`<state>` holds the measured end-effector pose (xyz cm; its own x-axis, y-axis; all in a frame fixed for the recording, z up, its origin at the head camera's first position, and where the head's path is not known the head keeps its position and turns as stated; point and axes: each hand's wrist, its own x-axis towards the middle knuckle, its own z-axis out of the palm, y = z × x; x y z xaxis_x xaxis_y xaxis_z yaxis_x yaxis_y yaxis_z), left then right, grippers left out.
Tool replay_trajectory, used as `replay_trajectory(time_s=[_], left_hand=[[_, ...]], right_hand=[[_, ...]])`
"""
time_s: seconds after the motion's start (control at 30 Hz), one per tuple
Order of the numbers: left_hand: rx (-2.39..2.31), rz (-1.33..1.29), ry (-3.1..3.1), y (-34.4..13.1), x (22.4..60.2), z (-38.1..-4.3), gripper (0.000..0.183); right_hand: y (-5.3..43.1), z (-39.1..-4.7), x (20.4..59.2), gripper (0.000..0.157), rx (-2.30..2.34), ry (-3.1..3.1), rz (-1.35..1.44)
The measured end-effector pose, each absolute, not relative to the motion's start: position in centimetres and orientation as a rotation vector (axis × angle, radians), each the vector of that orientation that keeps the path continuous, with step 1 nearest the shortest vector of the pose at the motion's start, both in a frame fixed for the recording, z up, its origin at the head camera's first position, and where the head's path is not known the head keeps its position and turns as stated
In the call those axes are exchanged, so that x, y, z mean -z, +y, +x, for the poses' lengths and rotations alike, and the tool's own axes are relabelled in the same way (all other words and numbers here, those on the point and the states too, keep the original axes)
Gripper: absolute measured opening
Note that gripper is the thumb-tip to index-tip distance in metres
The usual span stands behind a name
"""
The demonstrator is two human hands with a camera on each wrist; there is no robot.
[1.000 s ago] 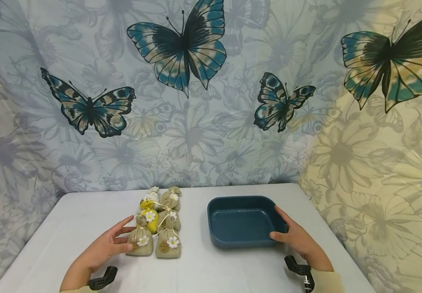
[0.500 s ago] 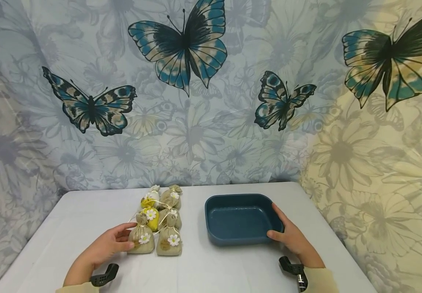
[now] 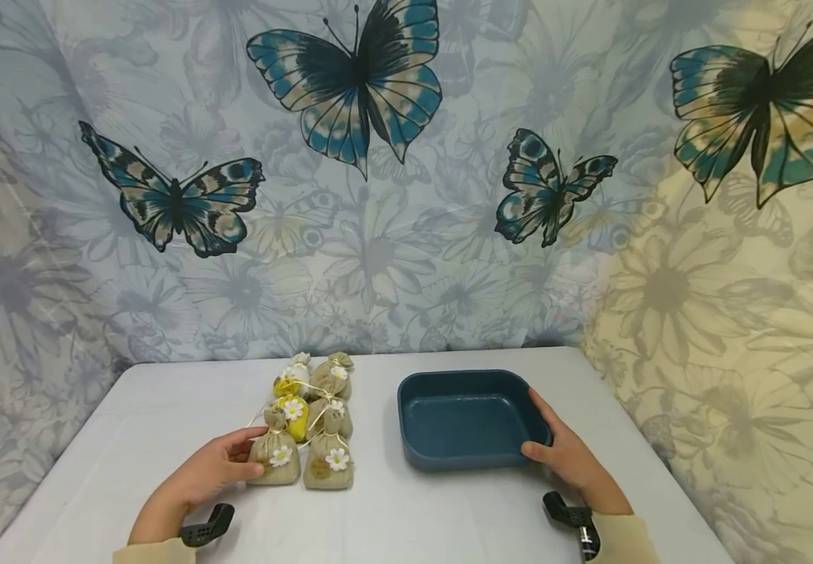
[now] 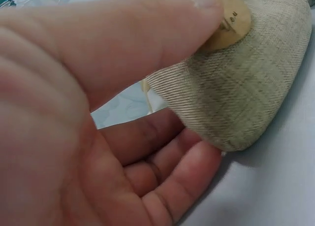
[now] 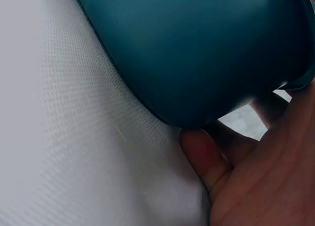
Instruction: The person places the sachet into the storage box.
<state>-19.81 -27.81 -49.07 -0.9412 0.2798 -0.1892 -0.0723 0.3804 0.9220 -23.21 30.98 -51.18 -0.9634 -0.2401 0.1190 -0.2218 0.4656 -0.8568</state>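
Note:
My left hand [image 3: 205,472] pinches the left edge of the nearest left beige drawstring sachet [image 3: 265,450], which carries a white flower. In the left wrist view the thumb presses over the round tan label [image 4: 236,26] and the other fingers curl behind the cloth. A deep blue rectangular dish [image 3: 473,457] stands on the right, nothing inside it. Around its right end lies my right hand [image 3: 579,466], thumb at the near corner and fingers along the far side. The right wrist view shows fingertips against the dish's lower wall [image 5: 197,58].
Beside and behind the held sachet are a beige sachet [image 3: 322,474] with a flower, a yellow sachet [image 3: 298,425], a white one [image 3: 301,370] and further beige ones. A white cloth covers the table [image 3: 406,525]. Butterfly-printed fabric [image 3: 378,313] hangs behind.
The left hand's fingers have closed in from spread beside the sachet to pinching its edge. The right hand keeps its place on the dish; the head view has shifted slightly.

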Motion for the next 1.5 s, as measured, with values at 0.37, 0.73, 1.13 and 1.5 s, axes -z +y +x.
replay_trajectory(time_s=[0.37,0.73,1.13,1.5], left_hand=[[-1.525,0.145,2.421,-27.17,49.17,-20.09,0.079],[-1.523,0.202,2.431,-26.87,49.27,-20.09,0.066],[-1.543,0.237,2.432,-26.85,48.84,-19.85,0.054],[-1.532,0.149,2.524,-26.8,48.96,-19.77,0.05]], right_hand=[[30.75,-22.93,51.17,0.101,1.593,2.653,-0.328],[30.85,-22.9,51.14,0.101,1.599,2.634,-0.305],[30.88,-22.74,51.09,0.102,1.608,2.632,-0.318],[31.1,-22.76,51.27,0.099,1.571,2.685,-0.345]])
